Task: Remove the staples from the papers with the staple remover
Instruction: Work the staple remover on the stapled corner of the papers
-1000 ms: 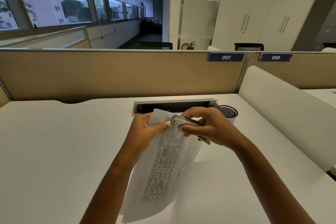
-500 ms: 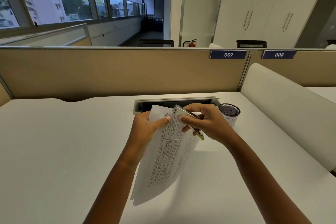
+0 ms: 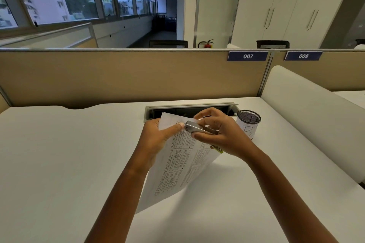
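Observation:
A printed set of papers (image 3: pixel 177 165) is held tilted above the white desk (image 3: pixel 59 163), its lower end near the desk surface. My left hand (image 3: pixel 156 140) pinches the papers near their top left corner, thumb on the front. My right hand (image 3: pixel 219 134) grips a silver metal staple remover (image 3: pixel 199 128) with a yellow-green end (image 3: pixel 218 150). The tool's tip touches the papers' top corner beside my left thumb. The staple itself is too small to make out.
A black mesh pen cup (image 3: pixel 248 122) with a white paper wrap stands just right of my right hand. A cable tray slot (image 3: pixel 189 107) lies behind the hands. A beige partition (image 3: pixel 118 77) bounds the desk's back, a white divider (image 3: pixel 308 112) its right side.
The papers and both hands lifted slightly off the desk, then came down a little. The staple remover's tip stayed at the top corner, tilting up and back flatter.

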Tool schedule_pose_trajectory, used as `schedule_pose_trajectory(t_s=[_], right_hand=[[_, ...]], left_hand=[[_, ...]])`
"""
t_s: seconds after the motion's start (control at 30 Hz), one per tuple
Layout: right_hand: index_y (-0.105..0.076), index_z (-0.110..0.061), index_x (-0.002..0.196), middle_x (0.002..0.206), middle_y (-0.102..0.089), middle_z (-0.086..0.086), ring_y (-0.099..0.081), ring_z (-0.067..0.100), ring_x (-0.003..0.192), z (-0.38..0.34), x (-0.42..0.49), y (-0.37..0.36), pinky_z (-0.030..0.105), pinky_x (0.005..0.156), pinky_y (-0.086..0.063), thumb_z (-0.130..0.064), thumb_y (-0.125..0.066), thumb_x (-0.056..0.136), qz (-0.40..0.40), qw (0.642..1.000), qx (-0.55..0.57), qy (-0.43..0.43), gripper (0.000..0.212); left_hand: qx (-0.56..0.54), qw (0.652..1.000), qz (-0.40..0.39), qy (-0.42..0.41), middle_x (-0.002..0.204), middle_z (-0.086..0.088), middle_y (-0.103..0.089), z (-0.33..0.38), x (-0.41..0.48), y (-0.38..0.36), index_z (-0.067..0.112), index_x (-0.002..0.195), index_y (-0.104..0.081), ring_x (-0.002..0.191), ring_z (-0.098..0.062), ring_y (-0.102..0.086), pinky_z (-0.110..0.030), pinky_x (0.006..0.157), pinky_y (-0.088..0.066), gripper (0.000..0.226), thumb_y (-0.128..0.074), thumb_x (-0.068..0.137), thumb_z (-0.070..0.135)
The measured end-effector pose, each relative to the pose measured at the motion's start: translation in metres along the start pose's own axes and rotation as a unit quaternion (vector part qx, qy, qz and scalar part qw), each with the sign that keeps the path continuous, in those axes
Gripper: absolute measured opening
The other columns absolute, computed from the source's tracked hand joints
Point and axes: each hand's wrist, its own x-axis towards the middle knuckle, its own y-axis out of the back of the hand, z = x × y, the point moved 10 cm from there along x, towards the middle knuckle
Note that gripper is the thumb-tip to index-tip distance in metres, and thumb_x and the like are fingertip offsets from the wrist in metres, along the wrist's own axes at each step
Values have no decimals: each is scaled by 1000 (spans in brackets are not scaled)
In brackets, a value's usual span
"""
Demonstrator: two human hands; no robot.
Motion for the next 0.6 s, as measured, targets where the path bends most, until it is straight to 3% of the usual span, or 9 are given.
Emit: schedule_pose_trajectory(t_s=[0.17,0.23,0.3,0.37,0.47,0.6], right_hand=[[-68,-9,101,99,-46,-18,-59,9,84,-4,-3,7,4,62,-50,-24,-70,76,28,999,-28,16,29],[-67,-7,102,105,-48,-10,-60,10,90,-7,-4,9,10,69,-53,-23,-69,76,35,998,-38,25,30],[-68,-6,101,108,-52,-6,-60,17,96,-13,-6,11,30,81,-57,-23,-69,77,41,996,-73,40,29],[-69,-7,99,113,-57,-2,-61,20,95,-20,-7,12,44,80,-56,-24,-68,78,38,990,-125,54,27],[-69,-9,96,115,-62,-5,-61,16,87,-28,-7,11,45,72,-56,-30,-65,79,33,975,-209,69,27],[-68,-14,97,101,-68,-2,-61,17,76,-34,-4,9,36,63,-51,-33,-63,80,17,962,-258,85,26]], left_hand=[[0,1000,-9,-5,64,3,-63,2,-2,-2,25,68,-56,62,-13,-59,-21,53,-45,13,-60,80,28],[-1,1000,-13,-4,65,3,-64,2,-2,-3,23,70,-57,64,-14,-59,-22,54,-45,11,-60,80,27],[3,1000,-20,-4,68,1,-64,3,-3,-4,22,74,-58,66,-15,-59,-22,55,-44,8,-60,80,27],[17,999,-26,-13,69,1,-63,5,-4,-5,23,74,-58,66,-14,-59,-20,54,-43,8,-59,80,27],[43,998,-31,-33,68,2,-63,11,-6,-6,24,70,-58,64,-13,-58,-18,53,-43,12,-58,81,26],[71,995,-29,-56,65,2,-62,18,-7,-5,23,66,-58,61,-15,-58,-21,54,-43,16,-58,81,24]])
